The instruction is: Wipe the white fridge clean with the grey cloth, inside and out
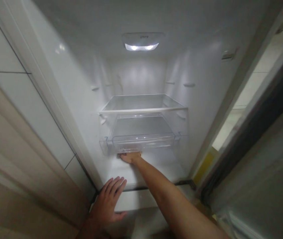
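Deep inside the open refrigerator, my right hand [131, 157] is low on the white fridge floor [165, 164], just below the front of a clear plastic drawer [143, 141]. Its fingers are mostly hidden. A thin, darker edge shows beside them, but I cannot make out what it belongs to. My left hand [108, 200] is at the front left edge of the fridge, fingers stretched and thumb apart, holding nothing. Whether it rests on the edge or hovers over it is unclear.
Above the drawer sits a glass shelf [145, 103] with a white front rim. A lit lamp [141, 47] is in the ceiling. The fridge door [263, 159] stands open at the right. White tiles [32, 109] line the left side.
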Tool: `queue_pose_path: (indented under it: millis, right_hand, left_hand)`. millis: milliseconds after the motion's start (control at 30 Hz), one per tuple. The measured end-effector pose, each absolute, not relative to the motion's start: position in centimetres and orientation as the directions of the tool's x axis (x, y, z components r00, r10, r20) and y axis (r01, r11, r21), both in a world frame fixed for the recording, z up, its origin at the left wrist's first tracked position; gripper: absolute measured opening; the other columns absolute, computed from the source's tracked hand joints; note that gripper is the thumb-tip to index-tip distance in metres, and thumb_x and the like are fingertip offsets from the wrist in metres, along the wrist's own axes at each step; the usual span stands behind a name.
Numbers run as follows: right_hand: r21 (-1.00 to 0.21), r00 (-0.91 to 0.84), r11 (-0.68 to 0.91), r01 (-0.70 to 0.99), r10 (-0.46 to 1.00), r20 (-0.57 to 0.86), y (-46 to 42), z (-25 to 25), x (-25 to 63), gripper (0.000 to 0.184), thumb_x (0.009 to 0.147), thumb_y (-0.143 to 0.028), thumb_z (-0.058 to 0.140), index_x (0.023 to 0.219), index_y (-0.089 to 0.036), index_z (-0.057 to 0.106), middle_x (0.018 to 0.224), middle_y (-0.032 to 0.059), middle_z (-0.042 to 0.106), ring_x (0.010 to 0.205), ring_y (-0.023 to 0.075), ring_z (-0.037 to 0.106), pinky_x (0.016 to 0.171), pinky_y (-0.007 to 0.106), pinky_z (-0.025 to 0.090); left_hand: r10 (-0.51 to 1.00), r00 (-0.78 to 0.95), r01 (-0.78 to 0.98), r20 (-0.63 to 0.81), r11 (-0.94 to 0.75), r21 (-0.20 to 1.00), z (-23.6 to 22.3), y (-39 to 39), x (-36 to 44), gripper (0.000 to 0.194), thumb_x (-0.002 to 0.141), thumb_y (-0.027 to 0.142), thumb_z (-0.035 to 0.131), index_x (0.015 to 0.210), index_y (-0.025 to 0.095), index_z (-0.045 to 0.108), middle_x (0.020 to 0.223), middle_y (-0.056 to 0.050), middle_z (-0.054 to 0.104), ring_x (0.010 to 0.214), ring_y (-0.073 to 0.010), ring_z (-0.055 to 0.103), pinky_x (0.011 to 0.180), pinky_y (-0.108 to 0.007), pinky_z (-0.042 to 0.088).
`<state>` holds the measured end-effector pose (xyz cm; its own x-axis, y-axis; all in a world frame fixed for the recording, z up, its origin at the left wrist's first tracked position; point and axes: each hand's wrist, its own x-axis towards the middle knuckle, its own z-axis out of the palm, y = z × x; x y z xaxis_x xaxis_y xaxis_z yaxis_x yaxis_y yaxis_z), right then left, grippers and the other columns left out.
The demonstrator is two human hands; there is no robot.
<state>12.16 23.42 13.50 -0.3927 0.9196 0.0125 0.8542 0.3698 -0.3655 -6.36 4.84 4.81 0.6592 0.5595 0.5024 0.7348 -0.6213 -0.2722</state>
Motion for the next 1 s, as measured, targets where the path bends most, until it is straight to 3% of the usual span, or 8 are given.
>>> queue_pose_path:
  millis: [133, 267, 367, 467, 533, 633, 767, 1000]
  right_hand:
    - [-0.361, -0.511, 0.492, 0.793, 0.858, 0.046, 18.6, 13.7, 13.2, 0.052, 0.099, -0.062, 0.070, 0.145, -0.038, 0.071, 0.161, 0.0031, 0.059, 0.148, 0.0352, 0.053, 0.127, 0.064, 0.036]
    - [-0.360, -0.507, 0.494, 0.792, 0.860, 0.065, 14.1, 13.6, 16.4, 0.055, 0.096, -0.063, 0.069, 0.141, -0.033, 0.074, 0.157, 0.0037, 0.063, 0.148, 0.0358, 0.052, 0.129, 0.064, 0.032]
    - [-0.361, -0.437, 0.439, 0.823, 0.895, 0.092, 11.5, 13.5, 19.3, 0.061, 0.094, -0.066, 0.069, 0.143, -0.030, 0.073, 0.150, 0.0100, 0.066, 0.144, 0.0382, 0.054, 0.127, 0.067, 0.031]
    - [-0.367, -0.341, 0.365, 0.856, 0.931, 0.131, 9.4, 13.2, 22.1, 0.063, 0.096, -0.066, 0.069, 0.145, -0.027, 0.071, 0.150, 0.0146, 0.064, 0.144, 0.0405, 0.052, 0.126, 0.069, 0.029]
    - [-0.372, -0.292, 0.326, 0.869, 0.945, 0.148, 8.4, 13.1, 23.4, 0.064, 0.096, -0.066, 0.070, 0.146, -0.027, 0.069, 0.152, 0.0151, 0.063, 0.145, 0.0412, 0.050, 0.126, 0.070, 0.028]
    - [-0.372, -0.261, 0.302, 0.877, 0.952, 0.158, 7.0, 13.0, 24.8, 0.064, 0.095, -0.065, 0.073, 0.146, -0.027, 0.070, 0.154, 0.0141, 0.061, 0.145, 0.0408, 0.049, 0.128, 0.071, 0.025]
    - [-0.362, -0.256, 0.292, 0.885, 0.956, 0.145, 5.7, 12.8, 26.0, 0.061, 0.093, -0.060, 0.078, 0.146, -0.030, 0.070, 0.153, 0.0133, 0.062, 0.145, 0.0404, 0.050, 0.127, 0.069, 0.028]
    - [-0.370, -0.236, 0.278, 0.887, 0.959, 0.155, 4.0, 11.9, 28.3, 0.059, 0.091, -0.053, 0.083, 0.145, -0.032, 0.070, 0.154, 0.0114, 0.062, 0.145, 0.0396, 0.051, 0.126, 0.067, 0.031]
  left_hand:
    - [0.522, 0.671, 0.724, 0.527, -0.617, -0.309, 4.7, 4.9, -6.4, 0.114, 0.089, 0.077, 0.067, 0.177, 0.015, 0.031, 0.161, -0.012, 0.063, 0.148, -0.0333, 0.054, 0.135, -0.048, 0.023]
    - [0.463, 0.667, 0.720, 0.584, -0.601, -0.346, 5.4, 4.5, -5.4, 0.092, 0.093, 0.067, 0.065, 0.167, 0.015, 0.048, 0.149, -0.013, 0.071, 0.138, -0.0317, 0.063, 0.130, -0.048, 0.032]
    - [0.467, 0.606, 0.773, 0.643, -0.535, -0.340, 7.6, 4.4, -3.4, 0.049, 0.106, 0.051, 0.051, 0.134, 0.017, 0.073, 0.125, -0.012, 0.080, 0.116, -0.0287, 0.073, 0.107, -0.045, 0.052]
    - [0.512, 0.563, 0.809, 0.648, -0.501, -0.308, 11.9, 5.1, -0.5, 0.040, 0.112, 0.034, 0.043, 0.096, 0.022, 0.078, 0.093, -0.007, 0.080, 0.084, -0.0231, 0.073, 0.080, -0.037, 0.055]
    - [0.517, 0.548, 0.820, 0.658, -0.490, -0.297, 15.7, 6.1, 1.9, 0.034, 0.112, 0.029, 0.047, 0.101, 0.023, 0.078, 0.101, -0.009, 0.080, 0.093, -0.0241, 0.074, 0.089, -0.038, 0.055]
    - [0.554, 0.476, 0.868, 0.683, -0.421, -0.263, 22.0, 7.6, 5.4, 0.037, 0.111, 0.037, 0.058, 0.144, 0.023, 0.068, 0.147, -0.018, 0.069, 0.138, -0.0352, 0.062, 0.118, -0.052, 0.043]
    - [0.815, 0.379, 0.923, 0.438, -0.301, -0.239, 29.1, 9.0, 8.6, 0.081, 0.097, 0.032, 0.080, 0.168, 0.022, 0.042, 0.167, -0.023, 0.050, 0.157, -0.0395, 0.044, 0.131, -0.059, 0.026]
    - [0.912, 0.381, 0.921, 0.153, -0.362, -0.143, 32.9, 8.1, 8.6, 0.042, 0.078, 0.020, 0.091, 0.113, 0.023, 0.067, 0.127, -0.008, 0.072, 0.115, -0.0293, 0.072, 0.092, -0.035, 0.050]
